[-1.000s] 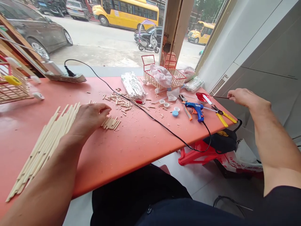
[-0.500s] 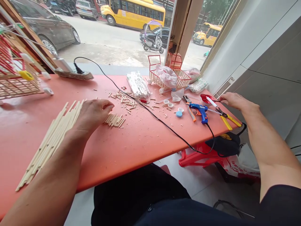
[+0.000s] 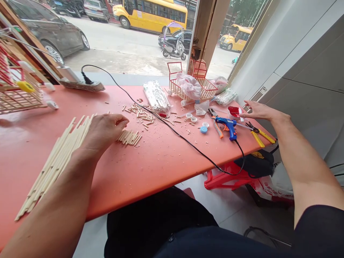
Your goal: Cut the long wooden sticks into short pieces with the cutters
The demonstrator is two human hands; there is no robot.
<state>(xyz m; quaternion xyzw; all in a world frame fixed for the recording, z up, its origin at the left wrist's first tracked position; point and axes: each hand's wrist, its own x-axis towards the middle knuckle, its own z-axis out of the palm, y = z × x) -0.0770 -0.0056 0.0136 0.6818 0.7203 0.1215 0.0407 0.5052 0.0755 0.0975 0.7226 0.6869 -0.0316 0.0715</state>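
Fingers parted on the right hand (image 3: 259, 110), curled on the left hand (image 3: 104, 129), with long pale wooden sticks (image 3: 60, 156) lying loose on the orange-red bench (image 3: 156, 166).

The right fingers stand just beside a slim white rod (image 3: 241, 114) at a small cup with red inside (image 3: 234, 110); contact is unclear. The left hand lies at the sticks' far ends; whether it grips anything, I cannot tell. Next to it sits a row of short cut wooden pieces (image 3: 130, 137). Beyond, a red-framed slatted cart (image 3: 207, 91) looks assembled, while the sticks and pieces, unjoined, seem what is left.
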